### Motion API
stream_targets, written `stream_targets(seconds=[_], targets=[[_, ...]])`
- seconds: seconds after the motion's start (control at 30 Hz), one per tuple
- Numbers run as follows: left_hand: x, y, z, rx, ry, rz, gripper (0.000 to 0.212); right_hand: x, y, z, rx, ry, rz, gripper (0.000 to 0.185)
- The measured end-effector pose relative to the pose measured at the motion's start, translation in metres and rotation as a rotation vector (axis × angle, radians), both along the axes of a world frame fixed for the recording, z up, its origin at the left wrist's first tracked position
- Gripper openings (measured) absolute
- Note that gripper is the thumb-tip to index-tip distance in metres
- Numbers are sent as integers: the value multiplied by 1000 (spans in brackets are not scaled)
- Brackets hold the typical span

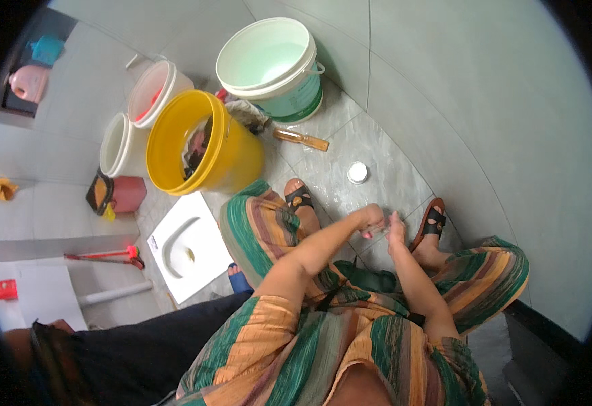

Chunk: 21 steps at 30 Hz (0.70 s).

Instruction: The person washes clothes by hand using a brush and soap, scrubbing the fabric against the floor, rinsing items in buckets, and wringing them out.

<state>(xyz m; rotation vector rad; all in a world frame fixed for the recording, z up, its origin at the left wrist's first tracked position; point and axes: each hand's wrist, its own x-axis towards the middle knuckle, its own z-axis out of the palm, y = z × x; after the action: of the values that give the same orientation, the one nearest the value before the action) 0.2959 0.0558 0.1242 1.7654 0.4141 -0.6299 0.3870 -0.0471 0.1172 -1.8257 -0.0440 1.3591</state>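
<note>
My left hand (372, 219) is curled, and my right hand (396, 232) faces it closely over the wet tiled floor. A small greyish blurred patch shows between them; whether it is a held thing or water cannot be told. Beyond my hands a round white object (357, 172), like a lid or small cup, sits on the tiles. Farther off lies a wooden-handled brush or paddle (301, 138), near a bunched wet cloth (247, 114). Below my hands, between my legs, is a dark green object (364, 276), partly covered by my striped clothing.
A white-and-green bucket (293, 101) holding water stands by the wall. A yellow bucket (245, 152) holds clothes, with paler buckets (118, 144) behind it. A squat toilet (194, 248) lies at left. Another person's dark-clothed leg (164, 335) and blue slipper (238, 281) are close at my left.
</note>
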Motion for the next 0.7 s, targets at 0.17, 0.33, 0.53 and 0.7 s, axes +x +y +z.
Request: stream_targets(seconds=[0.17, 0.33, 0.53, 0.7], targets=[[-31, 116, 96, 21, -50, 33, 27, 21, -2, -26, -120, 17, -6, 49], [-117, 219, 239, -37, 47, 863, 27, 15, -5, -38, -28, 120, 40, 42], [-244, 325, 275, 193, -214, 1782, 11, 15, -7, -34, -84, 154, 182, 44], [-301, 378, 242, 46, -490, 1940, 11, 24, -23, -49, -120, 86, 145, 51]])
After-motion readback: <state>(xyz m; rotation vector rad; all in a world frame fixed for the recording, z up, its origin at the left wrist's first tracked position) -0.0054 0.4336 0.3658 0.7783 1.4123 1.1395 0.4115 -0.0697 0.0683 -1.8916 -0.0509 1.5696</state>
